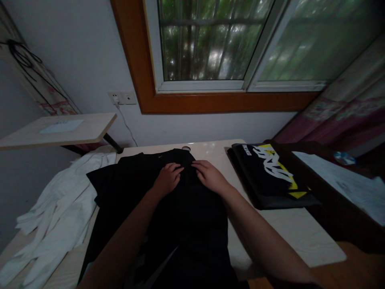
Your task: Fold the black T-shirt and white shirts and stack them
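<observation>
A black T-shirt (129,180) is spread on the table, its collar toward the wall and one sleeve sticking out to the left. On the right no sleeve sticks out, and that side looks folded inward. My left hand (168,177) rests on the upper part of the shirt, fingers stretched to the right. Close by, my right hand (210,176) lies on the right shoulder area with its fingers extended to the left. Both hands touch the dark cloth. Whether any cloth is caught beneath the fingertips is hard to see in the dim light.
White clothing (66,200) lies heaped at the left. On the right of the table (297,228) sits a stack of folded black clothes (264,172) with a white and yellow print. A raised shelf (90,128) juts in at left. Behind is a window (207,48).
</observation>
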Motion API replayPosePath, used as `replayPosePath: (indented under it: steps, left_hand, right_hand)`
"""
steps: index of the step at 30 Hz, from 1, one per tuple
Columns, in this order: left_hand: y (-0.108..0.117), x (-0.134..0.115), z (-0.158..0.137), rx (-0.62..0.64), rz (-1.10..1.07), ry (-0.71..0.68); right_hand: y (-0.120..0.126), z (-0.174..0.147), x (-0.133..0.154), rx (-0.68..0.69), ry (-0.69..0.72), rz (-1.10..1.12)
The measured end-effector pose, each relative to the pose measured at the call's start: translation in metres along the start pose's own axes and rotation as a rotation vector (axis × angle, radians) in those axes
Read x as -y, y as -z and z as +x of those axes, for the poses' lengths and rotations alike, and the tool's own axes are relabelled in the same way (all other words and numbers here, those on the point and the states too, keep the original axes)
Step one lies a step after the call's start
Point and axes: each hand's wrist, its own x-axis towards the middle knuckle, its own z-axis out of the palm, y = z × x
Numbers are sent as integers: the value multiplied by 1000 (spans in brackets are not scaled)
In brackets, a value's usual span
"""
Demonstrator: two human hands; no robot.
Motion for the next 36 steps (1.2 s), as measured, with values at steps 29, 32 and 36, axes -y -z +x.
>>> replayPosePath:
  steps: [29,32,36]
  left_hand:
    - [36,61,-61,165,202,175]
    - [44,81,-80,166,260,229]
    - [49,89,-98,171,293,274]
  right_hand:
    - [-28,5,-2,270,-197,-279]
    - [-28,3,-3,264,-194,-294]
    - [-26,1,-8,263,-195,-304]
